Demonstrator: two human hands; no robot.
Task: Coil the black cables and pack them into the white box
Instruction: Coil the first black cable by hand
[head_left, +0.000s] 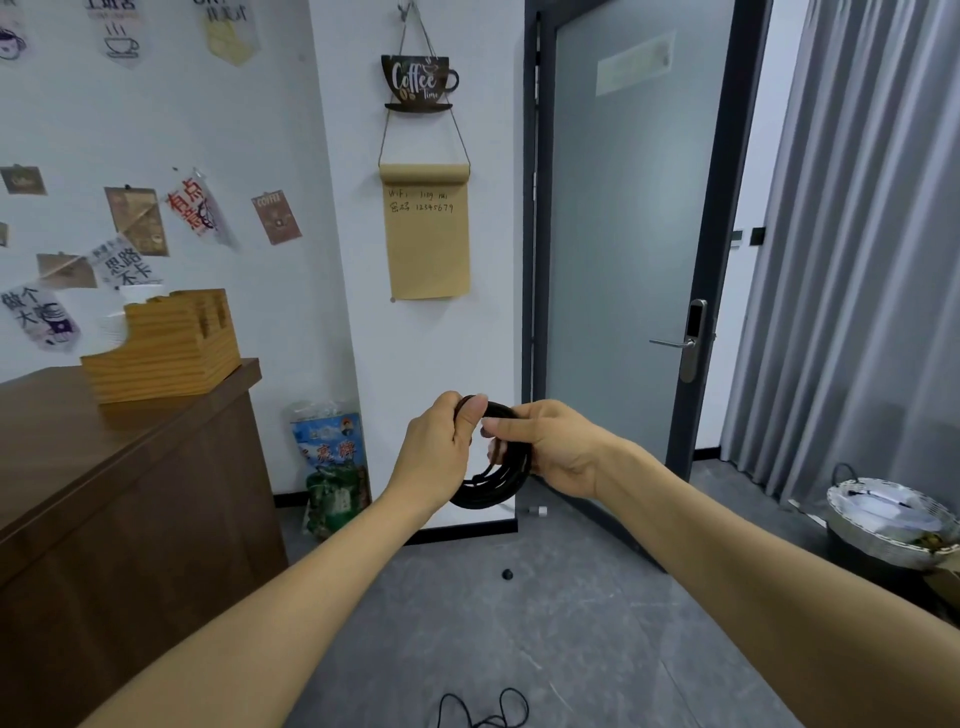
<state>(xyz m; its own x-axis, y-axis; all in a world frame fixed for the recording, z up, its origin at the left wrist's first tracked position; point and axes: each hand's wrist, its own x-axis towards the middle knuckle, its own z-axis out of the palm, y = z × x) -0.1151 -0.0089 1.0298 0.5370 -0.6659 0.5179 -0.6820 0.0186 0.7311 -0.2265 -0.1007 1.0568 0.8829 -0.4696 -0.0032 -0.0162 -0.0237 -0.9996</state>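
Note:
A black cable (498, 480) hangs as a round coil of several loops between both hands, held up in front of me. My left hand (441, 447) grips the top of the coil, thumb pressed over the strands. My right hand (550, 447) pinches the coil from the right side, fingers wrapped around the loops. More black cable (485, 712) lies loose on the grey floor at the bottom edge of the view. No white box is in view.
A dark wooden counter (119, 467) stands at the left with a wooden organiser (166, 348) on it. A printed bag (332, 467) leans at the wall. A frosted glass door (623, 260), grey curtains (857, 234) and a basket (893, 519) are at the right.

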